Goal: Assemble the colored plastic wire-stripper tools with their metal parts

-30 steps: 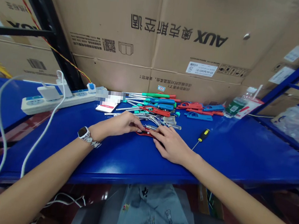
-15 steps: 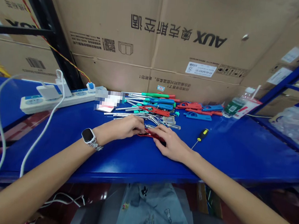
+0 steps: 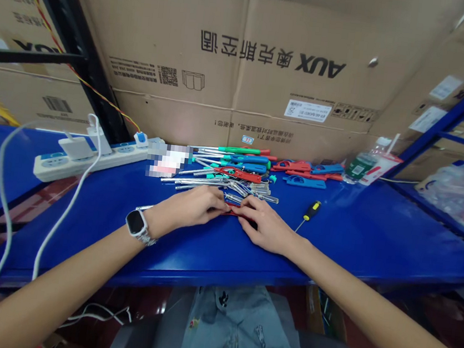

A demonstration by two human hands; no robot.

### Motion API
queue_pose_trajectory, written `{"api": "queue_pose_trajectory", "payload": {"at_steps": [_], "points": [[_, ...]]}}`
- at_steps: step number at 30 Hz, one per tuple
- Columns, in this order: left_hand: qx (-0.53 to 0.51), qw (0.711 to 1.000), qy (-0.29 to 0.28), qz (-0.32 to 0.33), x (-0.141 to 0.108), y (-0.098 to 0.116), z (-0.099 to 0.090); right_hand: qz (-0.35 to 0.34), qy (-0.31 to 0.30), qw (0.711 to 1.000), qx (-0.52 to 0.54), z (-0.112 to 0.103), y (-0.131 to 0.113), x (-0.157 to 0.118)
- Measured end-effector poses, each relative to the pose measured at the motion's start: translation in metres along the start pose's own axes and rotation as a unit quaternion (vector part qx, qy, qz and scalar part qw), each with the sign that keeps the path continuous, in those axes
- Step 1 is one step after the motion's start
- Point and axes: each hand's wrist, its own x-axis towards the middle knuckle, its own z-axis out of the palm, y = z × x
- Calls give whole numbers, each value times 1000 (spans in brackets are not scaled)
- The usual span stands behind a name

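On the blue table, both hands work at a red lighter casing [image 3: 234, 210], mostly hidden under the fingers. My left hand [image 3: 203, 207] pinches at its left end, fingers closed. Against its right part my right hand [image 3: 266, 222] presses with bent fingers and thumb. The end of a metal tube [image 3: 143, 207] sticks out past my left wrist; the rest is behind the hand. Just beyond the hands lie several metal tubes with clear tanks [image 3: 269, 198]. Behind those is a pile of long-nosed lighters with a red one [image 3: 240, 174] and blue ones [image 3: 251, 167].
Red and blue casing parts [image 3: 306, 181] lie at the back right. A yellow-black screwdriver [image 3: 312, 210] rests right of my right hand. Farther right stand a bottle [image 3: 358, 167] and a carton with a straw [image 3: 381, 167]. A power strip [image 3: 123, 156] with white cables lies left.
My left fingers have shifted slightly right along the red casing. A metal tube end now shows beyond my left wrist. My right hand has barely moved.
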Motion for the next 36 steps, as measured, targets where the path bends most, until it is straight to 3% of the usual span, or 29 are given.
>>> {"api": "queue_pose_trajectory", "payload": {"at_steps": [6,11,15,18,21,26,30,36], "points": [[64,998,17,11,-12,12,1,9,-18,999,-37,-6,2,-2],[59,998,16,-4,-8,16,2,67,25,996,-54,-13,16,28],[52,998,28,-19,-6,16,3,75,-69,988,-117,-15,26,64],[63,997,27,-23,-5,17,3,75,-93,984,-134,-18,28,77],[74,997,24,-29,-5,18,3,79,-66,987,-121,-26,26,71],[100,994,41,-25,-6,22,5,72,-46,991,-104,-34,16,38],[92,993,72,-15,-7,22,7,64,-14,994,-85,-27,8,19],[61,994,86,-5,-6,18,11,48,52,995,-68,-11,12,13]]}}
